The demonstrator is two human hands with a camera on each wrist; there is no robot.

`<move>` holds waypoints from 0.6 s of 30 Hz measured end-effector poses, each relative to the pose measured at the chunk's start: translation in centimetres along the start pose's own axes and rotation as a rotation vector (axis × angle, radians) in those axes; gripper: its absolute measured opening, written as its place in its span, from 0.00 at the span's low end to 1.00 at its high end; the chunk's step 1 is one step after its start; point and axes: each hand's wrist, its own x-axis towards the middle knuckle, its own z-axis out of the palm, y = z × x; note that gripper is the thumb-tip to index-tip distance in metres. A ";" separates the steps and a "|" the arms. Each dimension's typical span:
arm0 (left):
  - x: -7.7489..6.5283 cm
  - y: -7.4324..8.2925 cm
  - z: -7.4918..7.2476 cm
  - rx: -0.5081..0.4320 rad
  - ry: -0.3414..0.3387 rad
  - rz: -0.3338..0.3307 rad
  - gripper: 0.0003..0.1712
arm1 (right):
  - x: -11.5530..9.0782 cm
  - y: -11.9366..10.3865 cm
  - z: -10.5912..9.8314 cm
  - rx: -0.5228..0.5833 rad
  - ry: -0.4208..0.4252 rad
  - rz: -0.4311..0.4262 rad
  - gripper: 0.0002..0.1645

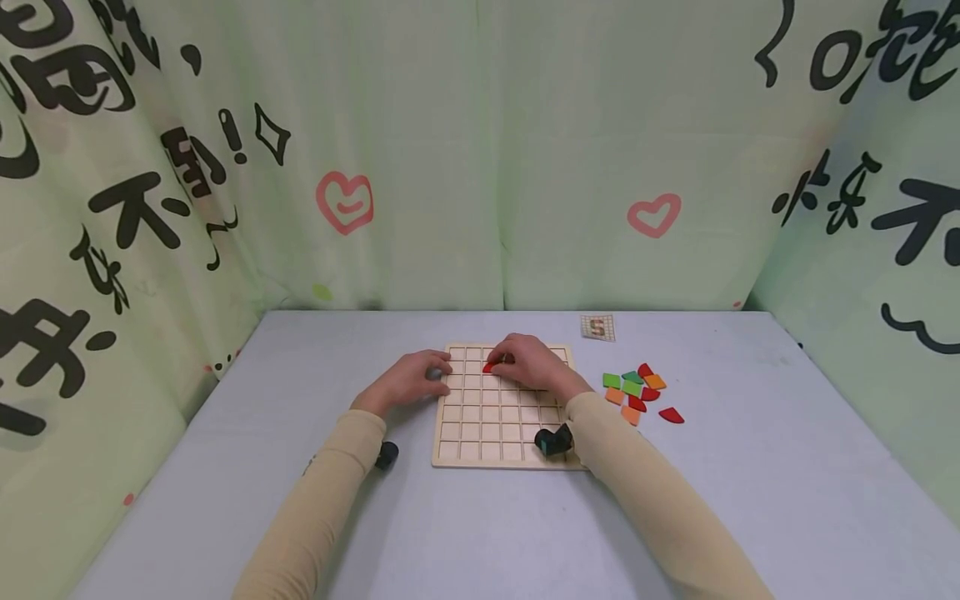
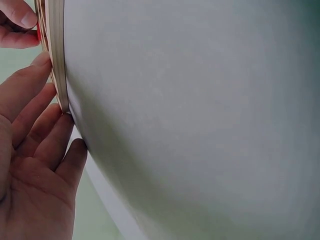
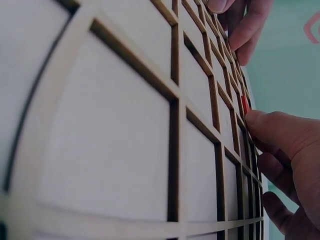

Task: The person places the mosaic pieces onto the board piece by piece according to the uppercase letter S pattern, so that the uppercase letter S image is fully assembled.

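Head view: right hand (image 1: 534, 364) fingers pinch one red tile (image 1: 488, 367) on one grid board (image 1: 480, 433); left hand (image 1: 411, 379) lies flat.

A grid board (image 1: 498, 417) is laid at the middle of the table (image 1: 750, 467). A heap of tiles (image 1: 636, 390) is found to its right — just beside it — and a small card (image 1: 597, 327) lies behind, near the curtain (image 1: 480, 150).
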 end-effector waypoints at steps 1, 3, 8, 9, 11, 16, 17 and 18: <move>0.0 0.0 0.0 0.001 0.000 -0.001 0.20 | 0.0 0.0 0.0 0.010 -0.002 0.013 0.13; 0.0 0.0 0.0 -0.002 0.000 -0.003 0.20 | 0.0 0.0 0.1 0.022 -0.003 0.027 0.13; -0.1 -0.1 0.0 -0.004 0.002 -0.007 0.19 | -0.1 0.1 0.1 0.043 -0.002 0.033 0.14; -0.1 -0.1 0.0 -0.003 0.003 -0.009 0.19 | -0.1 0.1 0.1 0.048 -0.002 0.034 0.14; -0.1 -0.1 0.1 0.002 0.004 -0.009 0.19 | -0.2 0.1 0.1 0.055 0.003 0.038 0.15; 0.1 -0.1 0.1 0.007 0.006 -0.010 0.19 | -0.5 0.5 -0.1 0.056 0.046 0.037 0.17; 0.1 -0.1 0.1 0.007 0.006 -0.010 0.19 | -0.6 0.6 -0.2 0.054 0.056 0.035 0.17; 0.1 0.0 0.1 0.004 0.006 -0.013 0.19 | -0.7 0.7 -0.3 0.052 0.066 0.034 0.17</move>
